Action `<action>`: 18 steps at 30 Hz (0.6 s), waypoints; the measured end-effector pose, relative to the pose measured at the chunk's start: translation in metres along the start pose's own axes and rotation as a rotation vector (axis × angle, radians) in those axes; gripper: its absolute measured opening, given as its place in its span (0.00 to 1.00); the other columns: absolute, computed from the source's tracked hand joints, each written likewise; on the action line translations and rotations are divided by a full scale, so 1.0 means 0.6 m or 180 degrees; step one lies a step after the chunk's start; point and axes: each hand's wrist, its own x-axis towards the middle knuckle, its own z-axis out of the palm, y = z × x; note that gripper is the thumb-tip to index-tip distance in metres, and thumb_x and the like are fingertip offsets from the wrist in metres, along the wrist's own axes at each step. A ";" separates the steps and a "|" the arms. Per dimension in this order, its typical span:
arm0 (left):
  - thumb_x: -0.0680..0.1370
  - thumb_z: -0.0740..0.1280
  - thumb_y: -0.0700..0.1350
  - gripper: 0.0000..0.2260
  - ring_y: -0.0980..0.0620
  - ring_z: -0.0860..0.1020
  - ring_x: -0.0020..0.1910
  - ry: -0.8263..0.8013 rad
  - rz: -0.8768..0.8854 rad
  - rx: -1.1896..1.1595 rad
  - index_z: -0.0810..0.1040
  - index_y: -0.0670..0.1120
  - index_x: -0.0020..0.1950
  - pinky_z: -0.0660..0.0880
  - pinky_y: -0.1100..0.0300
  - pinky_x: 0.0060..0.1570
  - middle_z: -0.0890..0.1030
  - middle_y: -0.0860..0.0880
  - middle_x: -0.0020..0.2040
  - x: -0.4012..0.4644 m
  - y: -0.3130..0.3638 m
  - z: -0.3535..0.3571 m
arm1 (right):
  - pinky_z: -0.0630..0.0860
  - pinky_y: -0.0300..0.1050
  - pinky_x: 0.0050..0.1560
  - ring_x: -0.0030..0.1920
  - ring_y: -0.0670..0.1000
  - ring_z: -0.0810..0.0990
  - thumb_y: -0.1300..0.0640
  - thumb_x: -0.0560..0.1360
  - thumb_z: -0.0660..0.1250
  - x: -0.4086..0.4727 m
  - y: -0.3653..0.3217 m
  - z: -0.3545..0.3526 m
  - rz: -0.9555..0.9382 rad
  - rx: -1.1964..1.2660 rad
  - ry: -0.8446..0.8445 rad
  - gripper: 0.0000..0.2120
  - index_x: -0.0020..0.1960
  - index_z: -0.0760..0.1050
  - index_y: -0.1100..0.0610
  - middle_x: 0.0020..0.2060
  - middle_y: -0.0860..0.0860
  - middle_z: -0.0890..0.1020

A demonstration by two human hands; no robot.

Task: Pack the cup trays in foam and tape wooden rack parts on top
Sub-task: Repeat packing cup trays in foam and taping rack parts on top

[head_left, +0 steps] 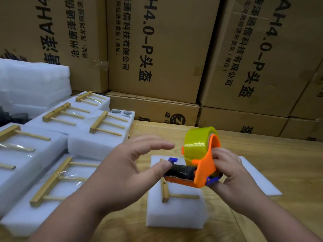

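Orange tape dispenser [201, 165] with yellowish tape roll [197, 145] held above the white foam block [174, 212] at centre of the wooden desk [279, 163]. Right hand [229, 170] curled around the dispenser's handle side, gripping it. Left hand [129, 165] just beside the dispenser, fingers extended and relaxed, thumb tip touching the black roller end; nothing grasped. Wooden rack part [166, 191] lying flat on top of the foam block, directly below the dispenser, its crossbar toward the left hand and one dowel visible running toward the right hand; remainder hidden by the dispenser. Thin foam sheet [258, 179] flat on the desk beyond the right hand, partly tucked behind the dispenser. Finished foam packs [97, 144] grouped well to the far side of the left hand from the dispenser, each bearing a taped-on wooden rack piece; dark round cup shapes visible at one pack's open corner. Stack of foam sheets [33, 84] behind those packs. Printed cardboard cartons [157, 49] walled up behind the dispenser along the desk's far edge.
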 end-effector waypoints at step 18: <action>0.75 0.71 0.59 0.10 0.58 0.76 0.63 -0.0579 0.0541 0.0582 0.86 0.60 0.53 0.74 0.56 0.61 0.82 0.66 0.55 0.013 -0.001 0.015 | 0.70 0.53 0.63 0.66 0.43 0.72 0.46 0.71 0.75 0.001 0.003 -0.010 -0.0364 -0.0191 -0.0205 0.11 0.53 0.83 0.44 0.58 0.36 0.78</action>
